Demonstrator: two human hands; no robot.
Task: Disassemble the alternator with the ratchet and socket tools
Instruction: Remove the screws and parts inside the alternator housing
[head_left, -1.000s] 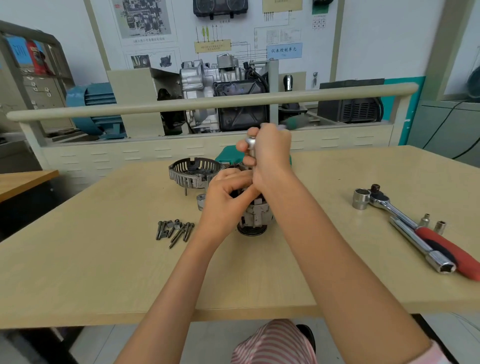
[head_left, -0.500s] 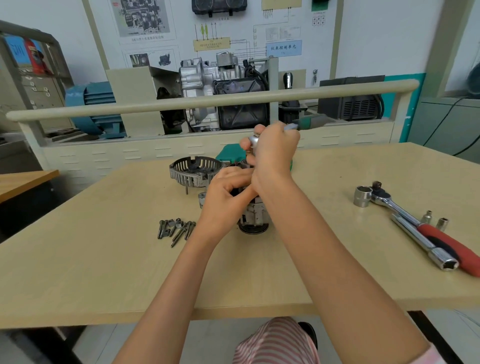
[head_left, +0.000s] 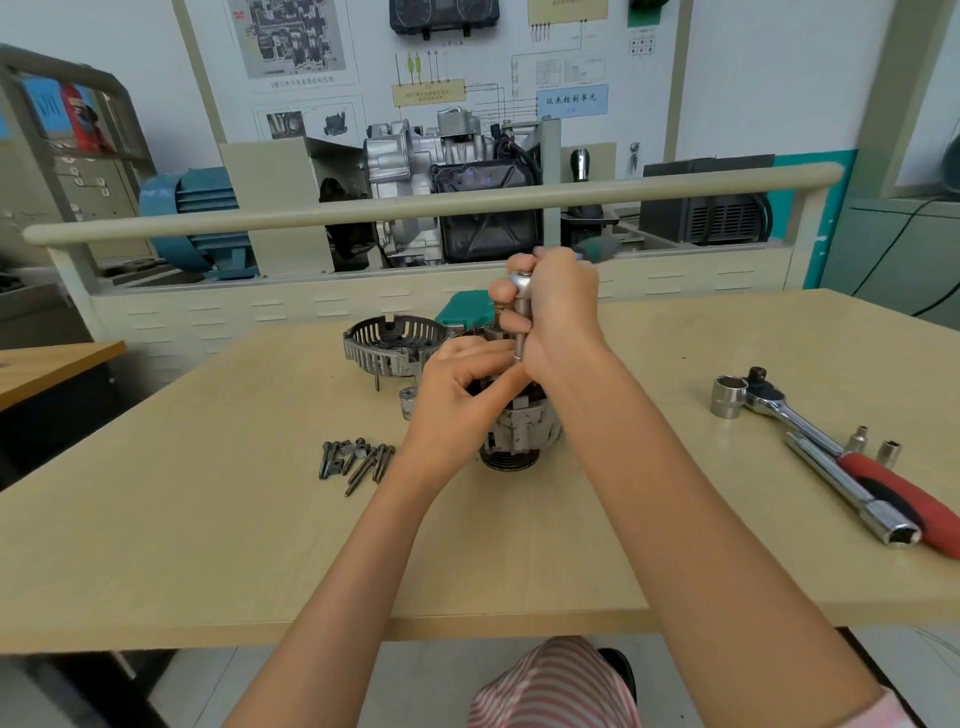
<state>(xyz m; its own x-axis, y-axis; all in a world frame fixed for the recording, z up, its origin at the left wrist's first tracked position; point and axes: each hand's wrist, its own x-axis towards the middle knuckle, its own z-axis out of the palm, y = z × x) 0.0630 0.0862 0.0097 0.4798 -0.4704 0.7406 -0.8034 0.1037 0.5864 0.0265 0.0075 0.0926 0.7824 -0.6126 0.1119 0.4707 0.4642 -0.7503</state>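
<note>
While the alternator (head_left: 522, 423) stands pulley-down at mid table (head_left: 208, 519), both hands work right on top of it. Left hand (head_left: 457, 395) is cupped over the upper left of the housing, fingers curled in and thumb pressed toward the centre; it's clamped on the alternator body, holding it steady. Right hand (head_left: 558, 306) sits above, fist wrapped round a small ratchet (head_left: 521, 283) w/ a chrome head poking out at the fingertips and a green handle end showing behind the knuckles. A slim extension bar (head_left: 519, 332) drops straight from the head down into the alternator top; the socket end is hidden by the fingers, can't tell what it's seated on.

Just behind-left of the hands, the removed end cover (head_left: 387, 345) lies on the table, slotted rim up, apart from the main body. A small metal piece (head_left: 408, 402) rests betw. the cover and the left hand. Near the left forearm, a loose cluster of bolts (head_left: 353, 462) lies in a heap. Well off to the right: a bigger ratchet w/ red grip (head_left: 852, 457), a large socket (head_left: 727, 397) on its head, a long tube socket (head_left: 852, 493) lying alongside it, and two small sockets (head_left: 875, 447) standing upright just beyond. A green case (head_left: 462, 312) peeks out behind the hands.
</note>
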